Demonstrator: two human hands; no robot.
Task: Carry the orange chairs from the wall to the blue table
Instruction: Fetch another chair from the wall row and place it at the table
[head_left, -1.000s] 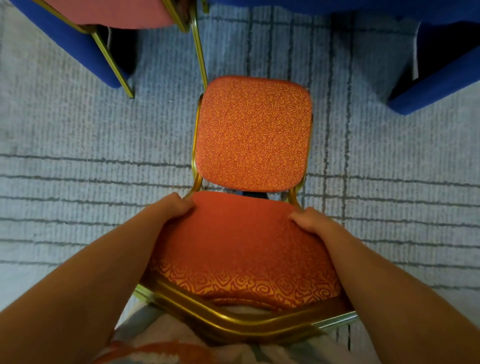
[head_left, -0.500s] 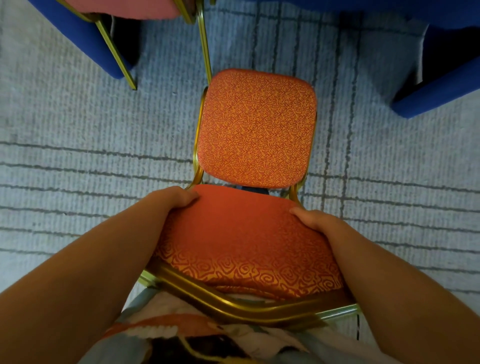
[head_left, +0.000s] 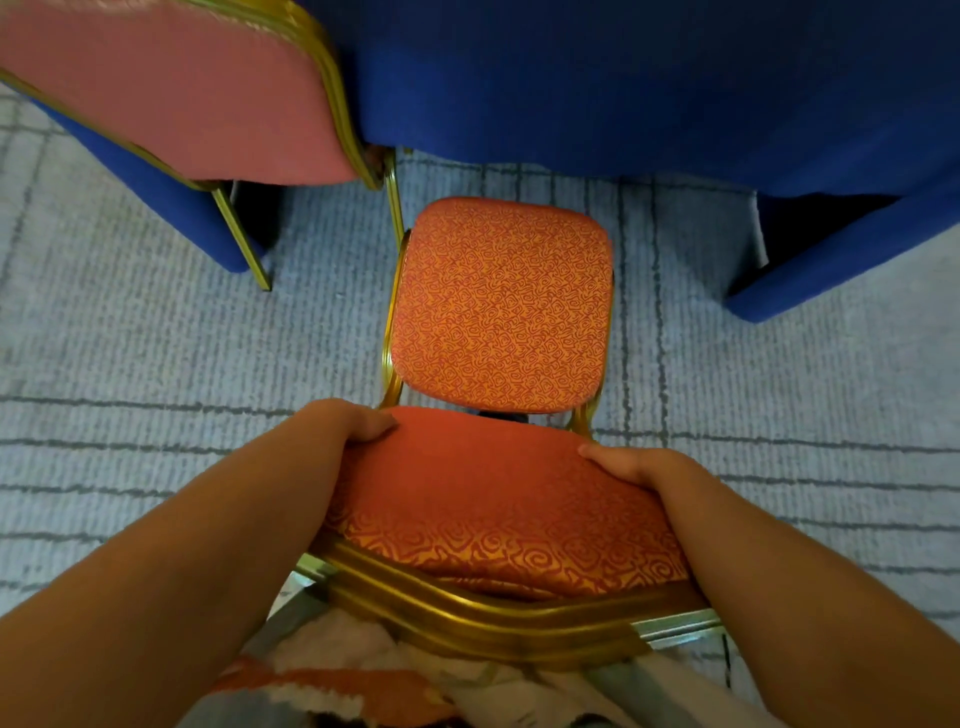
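The orange chair (head_left: 501, 306) is sitting in the middle of the view over the grey carpet (head_left: 156, 353), its seat pointing toward the blue bench (head_left: 623, 88) at 12 o'clock; whether its legs are touching the carpet cannot be told. The left hand (head_left: 353, 423) is grasping the padded backrest's edge at 9 o'clock, fingers curling over the front. The right hand (head_left: 628, 462) is grasping the opposite edge at 3 o'clock. A second chair (head_left: 171, 93) is standing at 10 o'clock against the bench.
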